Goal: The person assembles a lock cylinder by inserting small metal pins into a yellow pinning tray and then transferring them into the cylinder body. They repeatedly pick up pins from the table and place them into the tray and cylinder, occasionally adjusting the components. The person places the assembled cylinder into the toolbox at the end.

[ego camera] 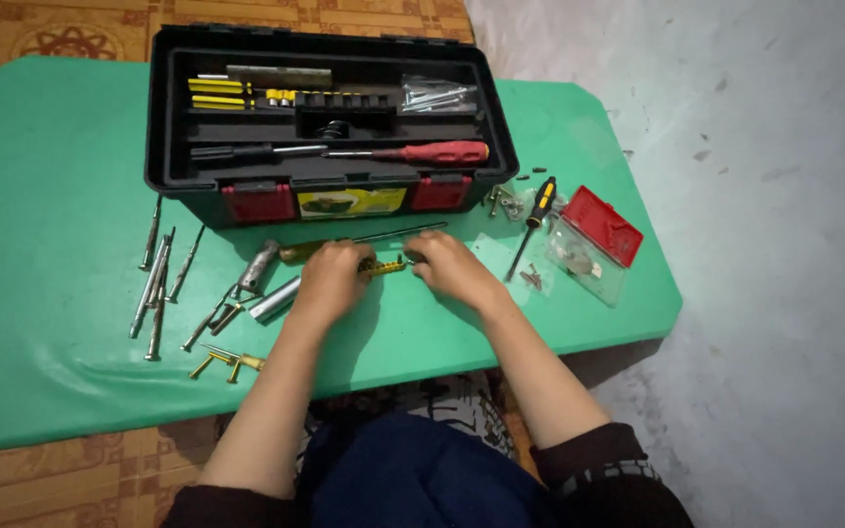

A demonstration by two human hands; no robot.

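Both my hands rest on a green table (51, 196) just in front of an open black toolbox (330, 108). My left hand (330, 279) and my right hand (447, 266) grip the two ends of a small brass-coloured screw or anchor (383, 265) held between them. A long screwdriver with a brownish handle (364, 240) lies on the table right behind my fingers. The part of the small piece inside each fist is hidden.
Several long nails and bolts (158, 284), metal sockets (264, 284) and brass screws (222, 362) lie left of my hands. To the right are a black-and-yellow screwdriver (537, 210) and a clear box with a red lid (594, 240). A red-handled screwdriver (432, 153) lies in the toolbox tray.
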